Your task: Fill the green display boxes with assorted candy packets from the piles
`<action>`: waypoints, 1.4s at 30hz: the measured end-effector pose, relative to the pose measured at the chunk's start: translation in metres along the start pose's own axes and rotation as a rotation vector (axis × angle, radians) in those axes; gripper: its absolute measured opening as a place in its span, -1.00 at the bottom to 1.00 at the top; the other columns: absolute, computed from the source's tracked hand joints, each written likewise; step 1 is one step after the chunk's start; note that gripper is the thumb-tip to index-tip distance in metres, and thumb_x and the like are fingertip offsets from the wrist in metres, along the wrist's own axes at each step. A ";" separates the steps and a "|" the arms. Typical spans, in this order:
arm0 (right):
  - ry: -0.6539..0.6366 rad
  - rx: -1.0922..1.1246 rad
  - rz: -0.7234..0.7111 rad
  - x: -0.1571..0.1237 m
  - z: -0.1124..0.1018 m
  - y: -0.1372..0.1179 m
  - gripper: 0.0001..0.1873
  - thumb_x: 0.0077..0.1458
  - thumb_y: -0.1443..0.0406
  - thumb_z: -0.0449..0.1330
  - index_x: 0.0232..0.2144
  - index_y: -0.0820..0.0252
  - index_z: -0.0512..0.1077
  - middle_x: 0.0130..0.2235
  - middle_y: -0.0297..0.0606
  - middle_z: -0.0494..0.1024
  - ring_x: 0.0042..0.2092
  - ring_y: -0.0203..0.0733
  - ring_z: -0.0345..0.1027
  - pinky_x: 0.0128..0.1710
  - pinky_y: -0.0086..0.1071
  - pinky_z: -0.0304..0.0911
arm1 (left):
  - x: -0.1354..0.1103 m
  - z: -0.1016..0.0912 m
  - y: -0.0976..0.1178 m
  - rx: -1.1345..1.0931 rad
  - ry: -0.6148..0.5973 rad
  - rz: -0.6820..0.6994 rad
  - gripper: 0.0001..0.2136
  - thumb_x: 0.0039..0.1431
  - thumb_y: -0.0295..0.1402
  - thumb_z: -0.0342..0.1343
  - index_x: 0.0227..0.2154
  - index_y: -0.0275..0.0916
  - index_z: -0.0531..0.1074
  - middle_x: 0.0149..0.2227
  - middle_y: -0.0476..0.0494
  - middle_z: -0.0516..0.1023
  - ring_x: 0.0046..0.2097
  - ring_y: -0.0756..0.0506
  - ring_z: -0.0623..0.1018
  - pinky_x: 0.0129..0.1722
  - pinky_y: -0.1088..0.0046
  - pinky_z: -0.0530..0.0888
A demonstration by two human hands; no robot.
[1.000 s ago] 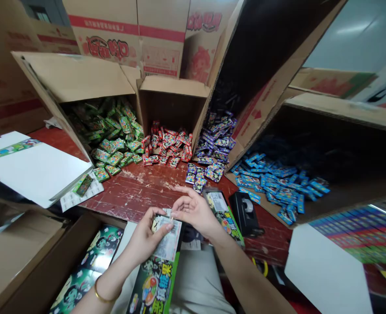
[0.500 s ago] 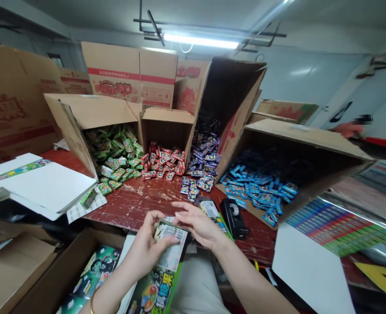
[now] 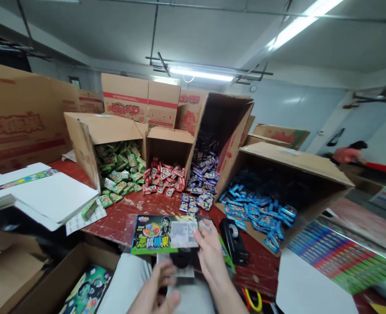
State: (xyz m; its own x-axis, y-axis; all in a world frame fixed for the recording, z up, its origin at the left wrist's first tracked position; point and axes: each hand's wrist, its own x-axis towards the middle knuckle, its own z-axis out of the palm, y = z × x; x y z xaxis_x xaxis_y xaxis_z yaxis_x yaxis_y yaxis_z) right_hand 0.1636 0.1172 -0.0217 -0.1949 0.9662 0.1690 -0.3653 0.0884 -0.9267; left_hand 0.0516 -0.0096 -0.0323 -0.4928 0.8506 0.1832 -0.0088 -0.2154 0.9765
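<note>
In the head view, a printed candy package (image 3: 152, 235) with a white label (image 3: 183, 233) lies level over the front of the red table. My right hand (image 3: 211, 244) grips its right end, fingers over the top. Below the package and apart from it is my left hand (image 3: 156, 285), blurred by motion, thumb and fingers apart with nothing in them. Just right of my right hand sits a black tape dispenser (image 3: 234, 240). Another green-edged package (image 3: 226, 253) is partly hidden behind my right hand.
Tipped cartons spill green (image 3: 121, 174), red (image 3: 165, 174), purple (image 3: 204, 170) and blue candy packets (image 3: 258, 207) onto the table (image 3: 124, 216). White boards (image 3: 58, 196) are stacked left. An open carton (image 3: 65, 270) holds printed packages. A person (image 3: 346, 155) is at the far right.
The package has turned from slanting over my lap to level and moved up to the table front. My left hand has let go of it and dropped. The view has tilted upward.
</note>
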 end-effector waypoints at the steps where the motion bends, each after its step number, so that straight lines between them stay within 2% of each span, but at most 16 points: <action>1: -0.018 0.020 0.025 -0.016 -0.001 0.012 -0.44 -0.06 0.08 0.28 -0.03 -0.06 0.17 -0.19 -0.19 0.47 -0.20 -0.04 0.42 -0.26 -0.18 0.36 | 0.004 -0.002 -0.003 -0.094 0.090 -0.080 -0.59 -0.12 -0.03 0.26 -0.19 -0.08 0.43 -0.29 -0.19 0.60 -0.19 -0.32 0.57 -0.25 0.13 0.53; 4: -0.124 0.065 0.120 -0.064 -0.002 0.044 -0.21 -0.13 0.03 0.33 0.08 -0.07 0.05 -0.21 -0.11 0.50 -0.22 0.08 0.45 -0.27 -0.07 0.37 | 0.024 -0.019 -0.002 -0.332 0.387 -0.206 -0.49 -0.08 -0.06 0.26 -0.08 -0.12 0.31 -0.13 -0.21 0.57 -0.06 -0.28 0.54 -0.10 0.15 0.49; 6: -0.180 0.056 0.165 -0.083 0.001 0.053 -0.12 -0.15 0.02 0.34 0.12 -0.06 -0.03 -0.30 -0.15 0.51 -0.26 0.11 0.47 -0.26 -0.02 0.36 | 0.030 -0.032 0.006 -0.332 0.467 -0.179 -0.44 -0.10 -0.13 0.31 -0.05 -0.10 0.22 -0.11 -0.16 0.56 -0.08 -0.21 0.56 -0.08 0.23 0.49; 8: -0.167 -0.026 0.118 -0.088 0.007 0.046 -0.18 -0.07 0.02 0.29 0.13 -0.04 -0.04 -0.30 -0.16 0.50 -0.18 0.13 0.45 -0.12 0.04 0.29 | 0.025 -0.039 0.014 -0.234 0.416 -0.116 -0.35 -0.11 -0.19 0.33 0.02 -0.07 0.11 -0.12 -0.12 0.55 -0.12 -0.16 0.57 -0.08 0.29 0.48; 11: -0.123 -0.222 -0.125 -0.078 0.020 0.018 -0.38 0.09 0.09 0.18 0.12 -0.01 0.01 -0.10 -0.09 0.48 0.09 0.10 0.28 0.16 0.11 -0.01 | 0.005 -0.041 0.018 -0.084 0.245 -0.051 -0.26 -0.04 -0.22 0.29 0.14 -0.02 -0.02 0.03 -0.15 0.46 0.01 -0.16 0.50 0.04 0.32 0.40; 15: -0.230 -0.367 -0.335 -0.063 0.036 -0.001 -0.46 0.13 0.31 0.16 0.11 0.00 0.05 -0.03 -0.13 0.48 0.19 -0.02 0.15 0.23 0.09 -0.16 | -0.015 -0.043 0.013 -0.024 0.138 -0.143 -0.30 0.04 -0.18 0.21 0.18 0.00 -0.05 0.20 -0.16 0.25 0.15 -0.18 0.37 0.13 0.34 0.32; 18: -0.212 -0.311 -0.294 -0.064 0.041 0.010 -0.38 0.11 0.34 0.17 0.14 0.02 -0.02 -0.04 -0.11 0.48 0.14 -0.02 0.22 0.18 0.06 0.01 | -0.018 -0.045 0.010 0.013 0.104 -0.160 -0.33 0.07 -0.20 0.18 0.18 -0.03 -0.04 0.22 -0.17 0.20 0.17 -0.20 0.34 0.15 0.32 0.28; 21: -0.244 -0.218 -0.153 -0.071 0.041 0.023 -0.38 0.14 0.28 0.14 0.15 0.00 -0.08 0.02 -0.04 0.40 -0.04 -0.06 0.39 -0.06 -0.10 0.32 | -0.018 -0.047 0.007 0.051 0.071 -0.135 -0.35 0.09 -0.24 0.17 0.17 -0.04 -0.05 0.20 -0.18 0.21 0.17 -0.18 0.33 0.15 0.32 0.27; 23: -0.274 -0.186 -0.060 -0.077 0.039 0.029 -0.41 0.16 0.25 0.13 0.13 -0.01 -0.08 0.01 -0.03 0.40 -0.17 -0.11 0.44 -0.21 -0.19 0.39 | -0.019 -0.048 0.004 0.066 0.046 -0.137 -0.40 0.09 -0.26 0.17 0.14 -0.05 0.01 0.11 -0.17 0.31 0.07 -0.15 0.42 0.06 0.35 0.36; 25: -0.281 -0.174 0.012 -0.081 0.035 0.035 -0.42 0.16 0.23 0.13 0.12 0.00 -0.07 -0.05 -0.06 0.43 -0.21 -0.12 0.45 -0.26 -0.23 0.39 | -0.017 -0.049 -0.003 0.086 0.034 -0.175 -0.56 0.11 -0.24 0.15 0.03 -0.07 0.15 -0.12 -0.09 0.43 -0.17 -0.11 0.52 -0.20 0.42 0.48; 27: -0.272 -0.158 0.057 -0.083 0.033 0.041 -0.42 0.15 0.23 0.14 0.11 0.02 -0.06 -0.10 -0.09 0.45 -0.20 -0.11 0.45 -0.23 -0.22 0.38 | -0.013 -0.049 -0.012 0.093 0.064 -0.180 -0.74 0.11 -0.23 0.14 -0.15 -0.11 0.29 -0.32 0.00 0.43 -0.35 -0.07 0.50 -0.40 0.47 0.46; 30: -0.258 -0.131 0.076 -0.081 0.031 0.050 -0.43 0.14 0.23 0.15 0.10 0.04 -0.03 -0.17 -0.16 0.47 -0.17 -0.11 0.43 -0.12 -0.19 0.33 | -0.004 -0.050 -0.028 0.047 0.124 -0.100 -0.84 0.08 -0.24 0.18 -0.37 -0.17 0.36 -0.32 -0.05 0.47 -0.24 -0.10 0.50 -0.21 0.40 0.43; 32: -0.245 -0.133 0.060 -0.078 0.032 0.054 -0.44 0.14 0.22 0.15 0.10 0.03 -0.02 -0.16 -0.17 0.44 -0.15 -0.12 0.41 -0.08 -0.19 0.31 | 0.001 -0.050 -0.035 0.010 0.146 -0.069 -0.84 0.07 -0.24 0.19 -0.42 -0.18 0.35 -0.27 -0.09 0.50 -0.15 -0.13 0.49 -0.08 0.35 0.38; 36: -0.271 -0.167 0.043 -0.075 0.035 0.055 -0.37 0.16 0.22 0.12 0.18 -0.03 -0.10 0.06 -0.06 0.31 -0.09 -0.13 0.38 -0.11 -0.22 0.33 | 0.003 -0.051 -0.036 -0.027 0.189 -0.094 -0.77 0.08 -0.24 0.19 -0.24 -0.14 0.32 -0.32 -0.04 0.49 -0.21 -0.11 0.51 -0.16 0.36 0.41; 39: -0.308 -0.202 0.059 -0.075 0.035 0.053 -0.29 0.13 0.20 0.15 0.21 0.03 -0.13 -0.17 -0.14 0.48 -0.18 -0.11 0.43 -0.19 -0.23 0.34 | 0.000 -0.054 -0.029 -0.018 0.143 -0.121 -0.79 0.01 -0.24 0.24 -0.30 -0.19 0.42 -0.35 -0.07 0.51 -0.24 -0.12 0.50 -0.20 0.37 0.41; 42: -0.293 -0.217 0.075 -0.073 0.037 0.048 -0.22 0.03 0.20 0.25 0.19 0.07 -0.07 -0.35 -0.28 0.50 -0.27 -0.11 0.43 -0.22 -0.24 0.33 | -0.002 -0.057 -0.021 -0.013 0.087 -0.116 -0.81 -0.06 -0.21 0.29 -0.46 -0.22 0.48 -0.34 -0.12 0.52 -0.20 -0.15 0.50 -0.15 0.35 0.40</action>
State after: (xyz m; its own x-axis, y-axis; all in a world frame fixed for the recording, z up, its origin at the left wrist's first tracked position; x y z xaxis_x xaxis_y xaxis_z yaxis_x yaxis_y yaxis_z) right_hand 0.1269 0.0423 -0.0665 -0.4779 0.8641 0.1577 -0.1444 0.0998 -0.9845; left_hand 0.0030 -0.0337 -0.0599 -0.5613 0.8256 0.0584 -0.0807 -0.1248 0.9889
